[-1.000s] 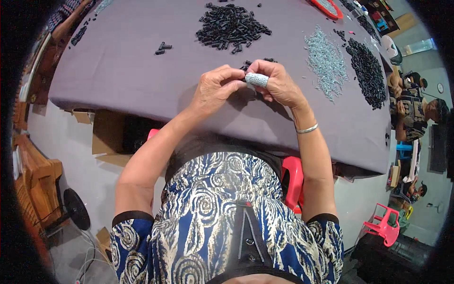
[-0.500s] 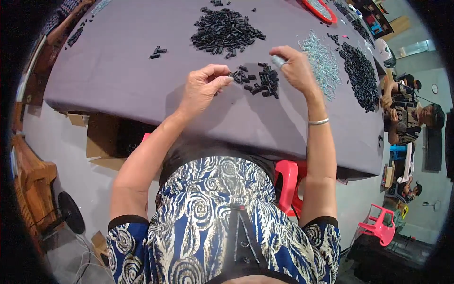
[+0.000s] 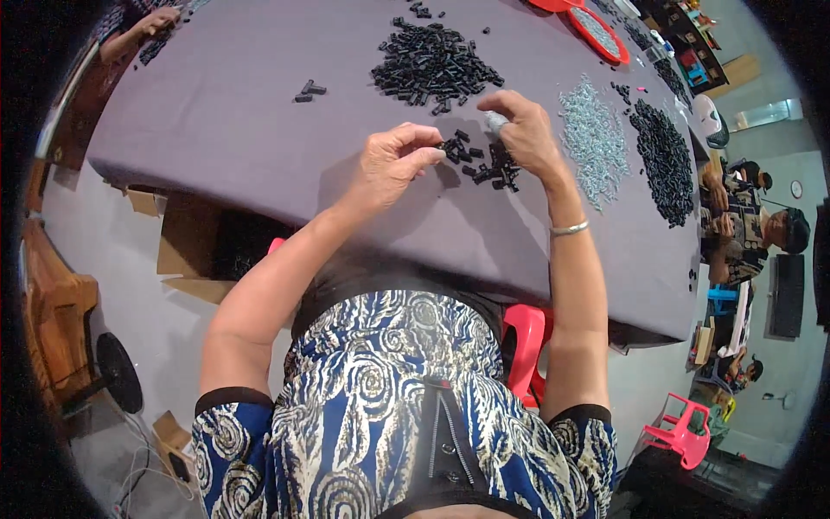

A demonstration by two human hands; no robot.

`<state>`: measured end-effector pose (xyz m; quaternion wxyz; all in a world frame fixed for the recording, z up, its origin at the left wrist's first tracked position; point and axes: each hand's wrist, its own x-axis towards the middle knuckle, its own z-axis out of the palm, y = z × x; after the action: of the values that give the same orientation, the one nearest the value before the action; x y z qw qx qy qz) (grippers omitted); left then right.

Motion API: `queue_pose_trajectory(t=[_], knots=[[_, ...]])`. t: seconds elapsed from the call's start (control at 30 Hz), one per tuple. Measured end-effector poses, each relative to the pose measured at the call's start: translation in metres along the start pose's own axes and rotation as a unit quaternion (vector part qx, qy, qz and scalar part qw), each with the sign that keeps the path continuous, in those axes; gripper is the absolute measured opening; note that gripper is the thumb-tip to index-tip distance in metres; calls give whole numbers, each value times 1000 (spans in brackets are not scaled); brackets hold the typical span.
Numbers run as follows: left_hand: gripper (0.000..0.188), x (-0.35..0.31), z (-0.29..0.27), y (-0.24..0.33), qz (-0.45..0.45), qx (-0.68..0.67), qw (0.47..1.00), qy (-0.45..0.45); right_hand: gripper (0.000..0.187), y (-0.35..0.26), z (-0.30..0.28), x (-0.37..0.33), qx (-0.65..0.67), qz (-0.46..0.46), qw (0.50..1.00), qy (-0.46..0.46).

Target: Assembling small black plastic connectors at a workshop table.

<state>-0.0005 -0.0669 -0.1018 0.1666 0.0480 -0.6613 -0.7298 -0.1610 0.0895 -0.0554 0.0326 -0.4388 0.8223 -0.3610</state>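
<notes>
My left hand (image 3: 396, 164) is closed in a pinch, with a small black piece (image 3: 442, 148) at its fingertips, partly hidden by the thumb and finger. Several short black cylinder-like pieces (image 3: 468, 154) lie just beyond those fingertips. My right hand (image 3: 529, 137) hovers over a small cluster of black pieces (image 3: 497, 173), its fingers curled and a pale grey wrap (image 3: 495, 122) on one of them. Whatever it may hold is hidden. Behind both hands sits a large heap of black pieces (image 3: 437, 69).
A grey cloth covers the table (image 3: 233, 112). Right of my hands are a spread of small clear pieces (image 3: 595, 138) and another black heap (image 3: 664, 160). A red tray (image 3: 601, 35) stands far right. Other people sit along the right side; a co-worker's hand (image 3: 158, 21) is far left.
My right hand has moved left, closer to my left hand and over the small cluster. My left hand keeps its pinch. The whole view has shifted slightly.
</notes>
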Motion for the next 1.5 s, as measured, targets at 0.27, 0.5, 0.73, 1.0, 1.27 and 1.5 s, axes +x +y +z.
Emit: queue_pose_trajectory(t=[0.27, 0.5, 0.73, 1.0, 1.27, 1.5], knots=[[16, 2, 1, -3, 8, -3, 1000, 13, 24, 5, 15, 3, -104, -88, 990, 35], [16, 1, 1, 1, 13, 25, 1000, 5, 19, 1, 1, 2, -6, 19, 998, 58], [16, 2, 0, -1, 19, 24, 1000, 8, 17, 16, -1, -8, -69, 6, 997, 29], [14, 2, -1, -3, 18, 15, 1000, 8, 13, 16, 17, -4, -111, -89, 989, 49], [15, -1, -1, 6, -13, -98, 995, -22, 9, -22, 13, -18, 315, 77, 945, -48], [17, 0, 0, 5, -15, -18, 1000, 7, 12, -30, 14, -21, 331, 66, 938, -83]])
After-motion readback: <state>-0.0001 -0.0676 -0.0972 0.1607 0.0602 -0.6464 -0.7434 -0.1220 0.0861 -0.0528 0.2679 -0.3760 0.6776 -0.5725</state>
